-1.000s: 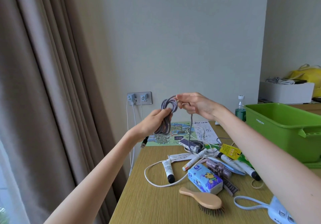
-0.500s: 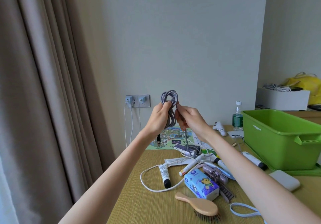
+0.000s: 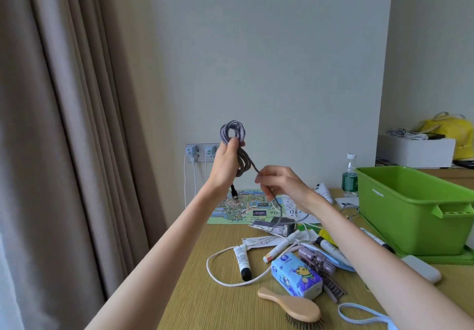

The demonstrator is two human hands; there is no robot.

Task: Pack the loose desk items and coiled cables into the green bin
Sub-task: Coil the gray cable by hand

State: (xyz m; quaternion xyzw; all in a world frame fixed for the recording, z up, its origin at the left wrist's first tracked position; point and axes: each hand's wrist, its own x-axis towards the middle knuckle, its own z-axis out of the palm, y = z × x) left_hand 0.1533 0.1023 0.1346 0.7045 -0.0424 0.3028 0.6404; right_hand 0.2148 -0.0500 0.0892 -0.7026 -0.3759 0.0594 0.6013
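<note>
- Gray woven cable [image 3: 232, 131] wound in round loops, gripped high in the left hand [image 3: 224, 168].
- Loose end pinched in the right hand [image 3: 282, 183].
- Smooth green plastic bin [image 3: 410, 214] on the right of the striped wooden tabletop [image 3: 205, 291].
- Soft beige curtain [image 3: 64, 150] on the left, pale wall [image 3: 282, 60] behind.

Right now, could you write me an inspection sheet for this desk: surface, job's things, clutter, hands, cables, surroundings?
Surface: tan wood-grain desk, crowded on its right side.
Job's things: green plastic bin at right, contents hidden; grey braided cable coil held up, not yet packed.
Clutter: wooden hairbrush, blue tissue pack, printed map sheet, white tubes.
Hands: left hand grips the coil; right hand pinches its loose tail.
Cables: white cord looped on the desk; white plug-in chargers in the wall socket.
Surroundings: beige curtain at left; white box and yellow bag behind the bin.
</note>
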